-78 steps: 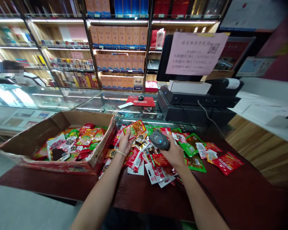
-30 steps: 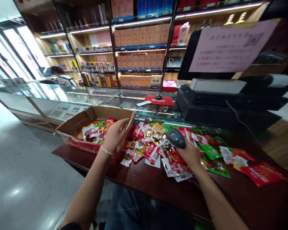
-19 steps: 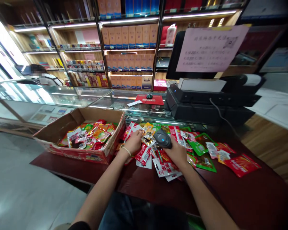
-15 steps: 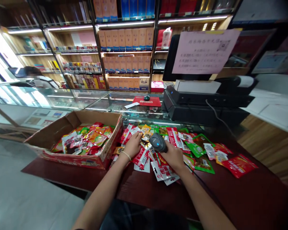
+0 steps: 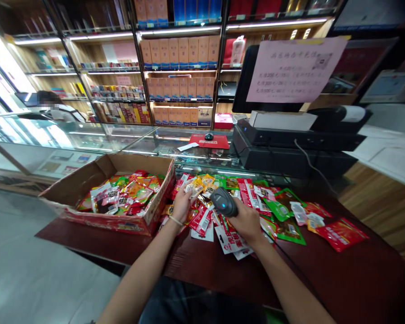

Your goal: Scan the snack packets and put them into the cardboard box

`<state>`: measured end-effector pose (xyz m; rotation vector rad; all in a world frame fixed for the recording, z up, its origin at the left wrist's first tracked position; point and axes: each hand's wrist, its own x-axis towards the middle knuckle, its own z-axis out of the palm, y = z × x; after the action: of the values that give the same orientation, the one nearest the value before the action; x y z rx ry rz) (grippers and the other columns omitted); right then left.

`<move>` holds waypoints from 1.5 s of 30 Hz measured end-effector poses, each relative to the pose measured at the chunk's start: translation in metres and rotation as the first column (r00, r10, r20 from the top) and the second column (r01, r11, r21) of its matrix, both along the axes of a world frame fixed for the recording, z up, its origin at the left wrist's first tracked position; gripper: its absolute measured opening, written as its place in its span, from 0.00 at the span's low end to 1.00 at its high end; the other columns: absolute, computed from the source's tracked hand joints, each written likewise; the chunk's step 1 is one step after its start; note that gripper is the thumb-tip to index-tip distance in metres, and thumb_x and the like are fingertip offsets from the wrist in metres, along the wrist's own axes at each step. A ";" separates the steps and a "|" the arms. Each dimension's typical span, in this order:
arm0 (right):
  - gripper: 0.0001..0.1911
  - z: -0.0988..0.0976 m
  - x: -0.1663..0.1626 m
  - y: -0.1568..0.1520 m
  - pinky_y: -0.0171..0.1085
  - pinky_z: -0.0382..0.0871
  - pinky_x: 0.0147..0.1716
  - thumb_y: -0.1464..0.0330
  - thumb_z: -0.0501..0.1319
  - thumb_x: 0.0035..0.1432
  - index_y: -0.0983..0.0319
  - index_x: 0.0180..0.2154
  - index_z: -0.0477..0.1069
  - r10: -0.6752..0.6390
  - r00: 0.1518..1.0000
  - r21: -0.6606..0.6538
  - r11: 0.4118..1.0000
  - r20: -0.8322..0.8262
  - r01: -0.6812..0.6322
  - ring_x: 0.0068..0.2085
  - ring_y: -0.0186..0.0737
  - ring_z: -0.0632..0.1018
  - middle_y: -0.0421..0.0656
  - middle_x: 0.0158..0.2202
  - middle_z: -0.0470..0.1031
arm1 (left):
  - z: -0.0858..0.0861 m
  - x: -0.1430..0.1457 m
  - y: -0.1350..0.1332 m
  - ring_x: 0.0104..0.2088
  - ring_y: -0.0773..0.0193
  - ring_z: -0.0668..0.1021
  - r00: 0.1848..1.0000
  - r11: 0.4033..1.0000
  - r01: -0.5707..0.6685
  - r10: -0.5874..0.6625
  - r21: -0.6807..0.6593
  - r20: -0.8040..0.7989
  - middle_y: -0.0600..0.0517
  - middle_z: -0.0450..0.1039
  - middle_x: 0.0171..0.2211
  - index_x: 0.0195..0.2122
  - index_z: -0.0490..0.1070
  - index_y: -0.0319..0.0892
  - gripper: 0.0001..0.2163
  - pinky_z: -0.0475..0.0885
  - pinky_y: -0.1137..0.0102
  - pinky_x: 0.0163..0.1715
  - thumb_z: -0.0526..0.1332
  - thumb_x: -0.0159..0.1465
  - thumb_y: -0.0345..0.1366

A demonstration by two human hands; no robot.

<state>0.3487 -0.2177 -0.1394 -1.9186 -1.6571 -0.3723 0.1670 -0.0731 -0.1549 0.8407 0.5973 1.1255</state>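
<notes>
My right hand (image 5: 248,221) is wrapped round the handle of a dark grey barcode scanner (image 5: 223,201), whose blue light is lit. Its head points left, over the pile of snack packets. My left hand (image 5: 182,204) grips a small yellow snack packet (image 5: 195,185) by its near end, just left of the scanner's head. Beneath both hands lie red, white, green and yellow snack packets (image 5: 202,220), heaped on the dark red counter (image 5: 202,265). A white packet with red print (image 5: 230,240) sits just below the scanner.
An open cardboard box (image 5: 148,222) with more packets stands on the left. Behind are a red mouse pad (image 5: 209,141), a monitor bearing a pink sign (image 5: 290,69) and a black till (image 5: 290,148). The scanner's cable runs down right. A person (image 5: 56,108) is far left.
My left hand has shifted slightly left, and the yellow packet now shows in its fingers. The scanner stays near the same spot. The view has shifted slightly.
</notes>
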 end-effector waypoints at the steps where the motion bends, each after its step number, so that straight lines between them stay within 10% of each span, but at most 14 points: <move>1: 0.18 0.001 -0.002 -0.001 0.35 0.60 0.30 0.63 0.60 0.52 0.59 0.47 0.70 0.017 1.000 0.008 1.000 0.002 -0.017 0.33 0.43 0.79 0.41 0.33 0.80 | 0.000 0.000 -0.001 0.48 0.60 0.77 0.999 1.000 0.013 -0.012 -0.016 0.053 0.47 0.75 0.48 0.49 0.69 0.42 0.17 0.72 0.63 0.50 0.63 0.58 0.29; 18: 0.19 0.005 -0.009 -0.002 0.36 0.61 0.30 0.60 0.61 0.53 0.60 0.46 0.70 0.105 0.994 -0.059 0.993 -0.006 -0.105 0.34 0.44 0.79 0.42 0.34 0.80 | -0.008 0.001 0.003 0.50 0.59 0.76 0.995 0.999 0.025 -0.022 -0.026 0.094 0.46 0.75 0.49 0.46 0.70 0.41 0.16 0.73 0.65 0.49 0.65 0.56 0.29; 24: 0.21 0.004 -0.003 -0.001 0.36 0.63 0.31 0.67 0.59 0.51 0.59 0.49 0.70 0.065 0.998 0.012 0.998 0.026 -0.065 0.35 0.42 0.79 0.41 0.36 0.80 | 0.026 0.000 -0.009 0.44 0.59 0.79 0.997 0.991 -0.070 0.073 0.111 -0.021 0.47 0.76 0.44 0.46 0.70 0.40 0.19 0.74 0.64 0.46 0.68 0.54 0.34; 31: 0.16 0.036 -0.016 0.017 0.35 0.62 0.29 0.65 0.60 0.52 0.60 0.45 0.73 0.094 0.991 0.117 0.988 0.096 -0.105 0.33 0.43 0.79 0.44 0.36 0.80 | 0.112 -0.076 -0.024 0.43 0.59 0.78 0.797 0.721 -0.070 0.456 0.690 -0.396 0.48 0.77 0.44 0.49 0.73 0.44 0.14 0.72 0.64 0.47 0.59 0.62 0.38; 35: 0.19 0.058 -0.043 0.037 0.35 0.61 0.31 0.63 0.60 0.53 0.60 0.48 0.72 0.177 0.976 0.157 0.968 0.123 -0.196 0.35 0.42 0.79 0.44 0.37 0.80 | 0.121 -0.140 -0.005 0.49 0.57 0.76 0.548 0.575 -0.084 0.709 0.814 -0.444 0.47 0.75 0.48 0.52 0.72 0.45 0.17 0.67 0.60 0.54 0.58 0.62 0.35; 41: 0.18 0.060 -0.072 0.056 0.35 0.59 0.32 0.61 0.61 0.54 0.61 0.46 0.72 0.214 0.967 0.121 0.965 0.141 -0.232 0.37 0.43 0.78 0.46 0.36 0.80 | 0.095 -0.195 0.019 0.55 0.48 0.72 0.498 0.713 0.087 0.573 0.695 -0.651 0.45 0.75 0.50 0.45 0.76 0.43 0.20 0.60 0.56 0.60 0.67 0.49 0.35; 45: 0.19 0.055 -0.076 0.053 0.34 0.60 0.33 0.63 0.61 0.53 0.60 0.47 0.72 0.222 0.963 0.093 0.967 0.155 -0.238 0.38 0.42 0.77 0.45 0.37 0.79 | 0.096 -0.191 0.006 0.50 0.52 0.76 0.519 0.689 0.054 0.599 0.723 -0.610 0.48 0.77 0.46 0.44 0.77 0.46 0.15 0.63 0.60 0.58 0.65 0.54 0.36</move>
<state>0.2725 -0.1642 -0.0845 -1.6293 -1.8886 -0.5066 -0.0240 -0.0675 -0.0588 2.0596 1.1880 1.2405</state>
